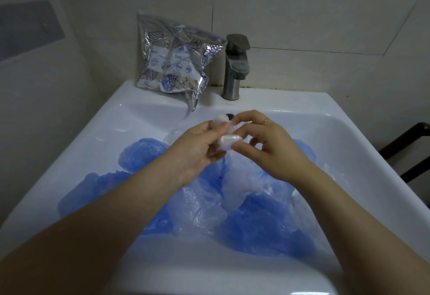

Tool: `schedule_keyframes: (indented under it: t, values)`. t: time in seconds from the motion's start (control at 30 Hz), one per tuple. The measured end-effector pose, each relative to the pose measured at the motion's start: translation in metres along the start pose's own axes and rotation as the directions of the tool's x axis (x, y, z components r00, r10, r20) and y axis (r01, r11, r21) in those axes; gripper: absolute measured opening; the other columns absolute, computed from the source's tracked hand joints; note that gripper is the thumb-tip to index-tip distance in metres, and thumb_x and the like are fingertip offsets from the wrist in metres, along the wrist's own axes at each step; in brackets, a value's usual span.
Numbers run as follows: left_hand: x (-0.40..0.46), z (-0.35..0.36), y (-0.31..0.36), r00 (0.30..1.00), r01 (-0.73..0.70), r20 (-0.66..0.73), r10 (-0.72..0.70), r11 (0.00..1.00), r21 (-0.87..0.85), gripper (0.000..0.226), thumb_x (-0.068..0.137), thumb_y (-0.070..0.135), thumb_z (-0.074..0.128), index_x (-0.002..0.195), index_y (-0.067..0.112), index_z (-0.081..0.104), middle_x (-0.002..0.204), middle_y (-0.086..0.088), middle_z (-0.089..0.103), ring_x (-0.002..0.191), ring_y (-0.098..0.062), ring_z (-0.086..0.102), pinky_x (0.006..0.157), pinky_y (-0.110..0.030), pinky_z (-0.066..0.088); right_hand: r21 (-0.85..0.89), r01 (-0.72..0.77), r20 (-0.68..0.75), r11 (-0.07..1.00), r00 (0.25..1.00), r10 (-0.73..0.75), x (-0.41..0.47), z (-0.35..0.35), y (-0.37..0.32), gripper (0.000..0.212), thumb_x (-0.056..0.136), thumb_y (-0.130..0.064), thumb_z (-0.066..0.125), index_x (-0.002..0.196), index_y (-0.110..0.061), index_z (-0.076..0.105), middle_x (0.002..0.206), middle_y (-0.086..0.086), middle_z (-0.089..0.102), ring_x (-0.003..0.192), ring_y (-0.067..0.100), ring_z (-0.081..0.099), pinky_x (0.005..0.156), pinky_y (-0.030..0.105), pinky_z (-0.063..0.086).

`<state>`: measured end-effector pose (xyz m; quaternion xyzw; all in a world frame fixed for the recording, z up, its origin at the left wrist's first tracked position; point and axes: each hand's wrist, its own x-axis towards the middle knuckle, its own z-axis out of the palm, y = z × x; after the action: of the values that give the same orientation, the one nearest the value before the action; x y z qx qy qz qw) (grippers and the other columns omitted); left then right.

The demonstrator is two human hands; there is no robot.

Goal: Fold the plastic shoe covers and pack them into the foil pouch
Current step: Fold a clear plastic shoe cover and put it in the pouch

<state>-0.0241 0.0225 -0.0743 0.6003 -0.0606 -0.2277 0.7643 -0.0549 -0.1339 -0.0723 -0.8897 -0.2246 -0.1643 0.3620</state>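
A small tightly folded clear shoe cover [229, 142] is pinched between both hands above the basin. My left hand [200, 147] grips its left side with fingers curled around it. My right hand [267, 145] pinches its right end with thumb and fingers. Below them, several loose blue shoe covers [263, 220] and clear ones [197, 204] lie crumpled in the white sink [111, 117]. The silver foil pouch [173, 59], printed with blue food icons, leans upright against the tiled wall on the sink's back ledge, with blue covers showing through its window.
A steel tap [235, 66] stands on the back ledge right of the pouch. A dark metal frame [409, 152] sits beyond the sink's right edge. Tiled walls close in behind and on the left.
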Motion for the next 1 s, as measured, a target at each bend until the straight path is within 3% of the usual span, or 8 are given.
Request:
schedule_keyframes:
  t: [0.17, 0.27, 0.47, 0.57, 0.67, 0.8, 0.93, 1.0]
  values:
    - [0.002, -0.002, -0.004, 1.0, -0.022, -0.012, 0.024, 0.988, 0.151, 0.025, 0.096, 0.004, 0.042, 0.099, 0.021, 0.061, 0.086, 0.003, 0.071, 0.078, -0.006, 0.07, 0.074, -0.018, 0.051, 0.391, -0.334, -0.009, 0.858, 0.931, 0.366, 0.0, 0.007, -0.007, 0.016, 0.092, -0.017, 0.054, 0.095, -0.004, 0.062, 0.09, 0.004, 0.061, 0.068, 0.008, 0.058, 0.067, 0.023, 0.048]
    - [-0.001, -0.003, -0.004, 0.999, -0.054, 0.011, 0.053, 0.963, 0.266, 0.027, 0.093, 0.0, 0.044, 0.094, 0.019, 0.064, 0.091, -0.002, 0.071, 0.082, -0.011, 0.071, 0.079, -0.017, 0.053, 0.385, -0.423, -0.002, 0.82, 0.888, 0.46, 0.001, 0.012, -0.01, 0.018, 0.091, -0.023, 0.055, 0.082, -0.008, 0.063, 0.077, 0.007, 0.064, 0.061, 0.008, 0.058, 0.065, 0.026, 0.049]
    - [-0.003, -0.004, 0.002, 0.988, -0.083, 0.149, 0.045, 0.962, 0.26, 0.021, 0.092, 0.005, 0.047, 0.095, 0.014, 0.066, 0.092, -0.004, 0.072, 0.098, -0.019, 0.068, 0.091, -0.028, 0.049, 0.299, -0.472, -0.082, 0.829, 0.853, 0.515, -0.001, 0.009, -0.004, 0.024, 0.087, -0.029, 0.061, 0.072, -0.01, 0.059, 0.066, 0.007, 0.066, 0.064, 0.02, 0.061, 0.068, 0.046, 0.052]
    - [-0.004, -0.001, 0.0, 0.982, -0.159, 0.154, 0.107, 0.91, 0.383, 0.016, 0.087, 0.009, 0.06, 0.099, 0.019, 0.064, 0.094, -0.001, 0.072, 0.091, -0.008, 0.068, 0.082, -0.019, 0.05, 0.339, -0.484, -0.104, 0.806, 0.833, 0.544, 0.0, 0.013, -0.006, 0.02, 0.087, -0.024, 0.061, 0.076, -0.008, 0.057, 0.072, 0.008, 0.066, 0.063, 0.017, 0.063, 0.067, 0.039, 0.053]
    - [-0.004, -0.001, 0.001, 0.978, -0.207, 0.098, 0.184, 0.909, 0.362, 0.017, 0.086, -0.001, 0.059, 0.101, 0.007, 0.063, 0.087, -0.005, 0.07, 0.075, -0.006, 0.068, 0.069, -0.013, 0.051, 0.439, -0.467, -0.091, 0.768, 0.827, 0.555, 0.002, 0.016, -0.012, 0.008, 0.088, -0.022, 0.061, 0.088, -0.017, 0.054, 0.084, 0.004, 0.063, 0.064, 0.014, 0.06, 0.061, 0.027, 0.05]
    - [-0.005, -0.005, 0.011, 0.962, -0.271, 0.114, 0.247, 0.851, 0.45, 0.012, 0.084, -0.001, 0.062, 0.092, 0.007, 0.06, 0.086, -0.012, 0.071, 0.076, -0.018, 0.07, 0.078, -0.029, 0.056, 0.379, -0.387, -0.099, 0.841, 0.886, 0.453, 0.005, 0.016, -0.018, 0.025, 0.086, -0.029, 0.062, 0.109, -0.021, 0.061, 0.097, -0.002, 0.065, 0.076, 0.009, 0.06, 0.058, 0.013, 0.044]
    - [-0.005, -0.013, 0.02, 0.958, -0.26, 0.08, 0.274, 0.722, 0.642, 0.02, 0.083, 0.007, 0.064, 0.083, 0.02, 0.05, 0.078, -0.001, 0.073, 0.066, -0.009, 0.069, 0.069, -0.028, 0.049, 0.424, -0.329, -0.114, 0.844, 0.905, 0.411, 0.021, 0.014, -0.028, 0.013, 0.085, -0.015, 0.064, 0.095, -0.009, 0.07, 0.085, 0.006, 0.07, 0.068, 0.002, 0.057, 0.058, 0.011, 0.042]
    - [0.0, -0.015, 0.028, 0.952, -0.254, 0.046, 0.303, 0.694, 0.674, 0.025, 0.082, 0.007, 0.064, 0.081, 0.024, 0.045, 0.079, -0.001, 0.073, 0.063, -0.007, 0.068, 0.065, -0.026, 0.049, 0.309, -0.33, -0.155, 0.892, 0.908, 0.389, 0.034, 0.011, -0.029, 0.01, 0.084, -0.016, 0.066, 0.09, -0.009, 0.071, 0.077, 0.003, 0.068, 0.062, 0.0, 0.056, 0.058, 0.012, 0.042]
